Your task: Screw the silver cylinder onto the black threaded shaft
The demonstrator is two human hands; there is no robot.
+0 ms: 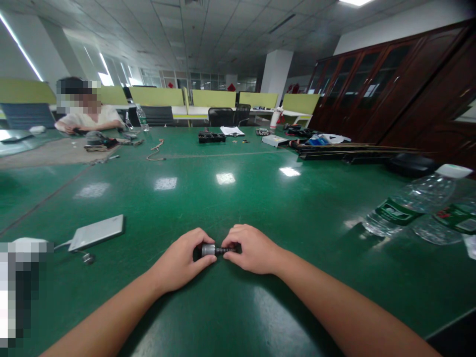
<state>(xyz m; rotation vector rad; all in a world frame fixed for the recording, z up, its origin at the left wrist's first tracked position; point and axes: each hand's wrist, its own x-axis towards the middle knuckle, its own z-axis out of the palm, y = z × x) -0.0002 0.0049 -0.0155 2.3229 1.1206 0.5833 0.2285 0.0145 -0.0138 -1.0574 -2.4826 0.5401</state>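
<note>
A small metal cylinder [208, 249] with a thin dark threaded shaft [220, 251] lies level just above or on the green table [193, 198]. My left hand [182, 260] is closed round the cylinder, thumb below and fingers above. The fingertips of my right hand [253, 249] pinch the free end of the shaft, from the right side. Between the two hands a short piece of the shaft shows. Whether the part rests on the tabletop cannot be made out.
Left of my hands lie a white power bank [97, 233] with a cable and a small metal piece [88, 258]. Plastic bottles [399, 210] stand at the right. Farther back are a black part [211, 137], long dark rails [334, 152] and a seated person [87, 116].
</note>
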